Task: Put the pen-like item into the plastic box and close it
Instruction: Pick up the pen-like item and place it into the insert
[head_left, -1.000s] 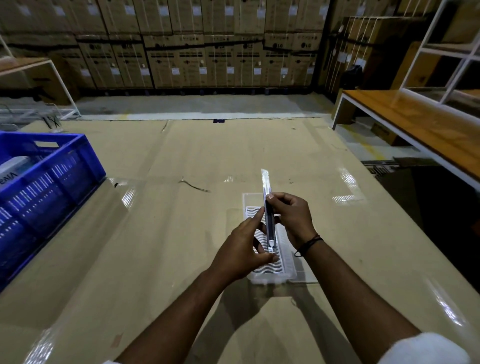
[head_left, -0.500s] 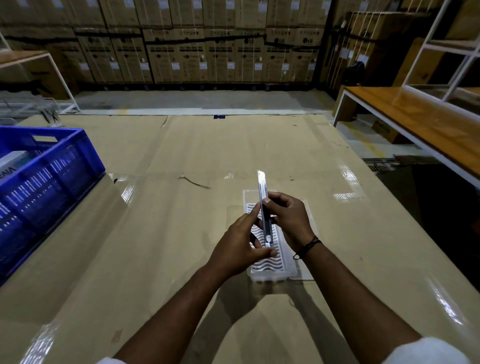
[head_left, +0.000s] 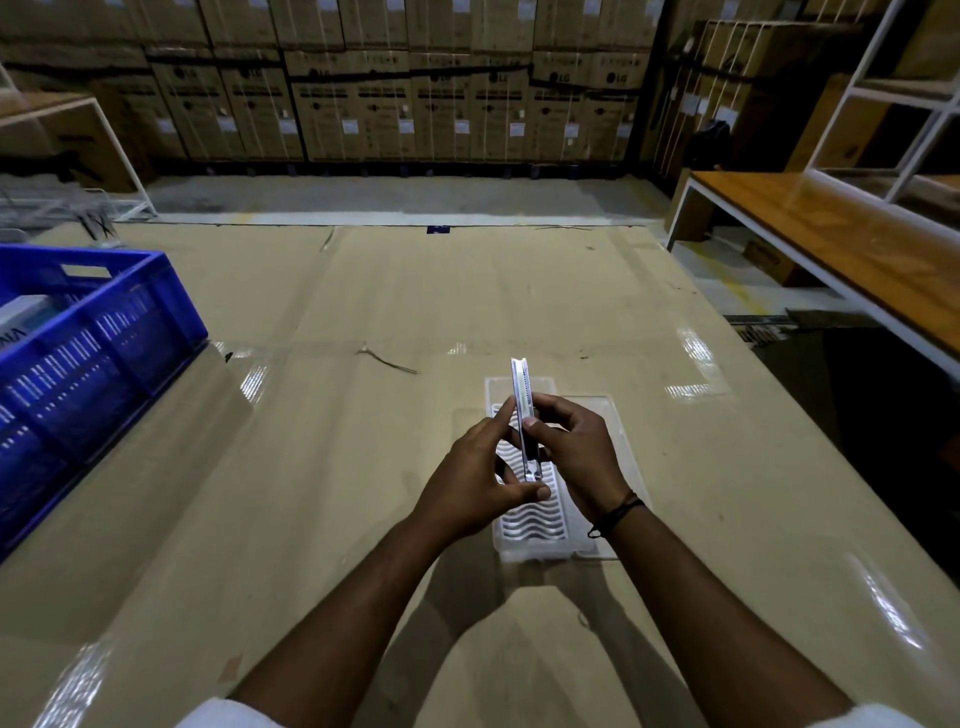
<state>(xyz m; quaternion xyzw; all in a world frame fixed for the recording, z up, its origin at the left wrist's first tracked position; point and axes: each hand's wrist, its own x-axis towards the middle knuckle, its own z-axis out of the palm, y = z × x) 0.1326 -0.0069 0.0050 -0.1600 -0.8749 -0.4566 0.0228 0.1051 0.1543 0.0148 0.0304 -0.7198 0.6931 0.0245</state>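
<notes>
One pen-like item (head_left: 521, 387), two hands, one plastic box (head_left: 530, 525)

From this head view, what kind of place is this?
Probably a warehouse or packing area. Stacked LG cartons line the back wall, a blue plastic crate sits on the cardboard-covered worktable, and white metal shelving stands at right.

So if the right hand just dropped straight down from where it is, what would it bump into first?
Most likely the open plastic box lying on the table right beneath the right hand, which holds the pen-like item together with the left hand. How high it is above the box is unclear.
</notes>
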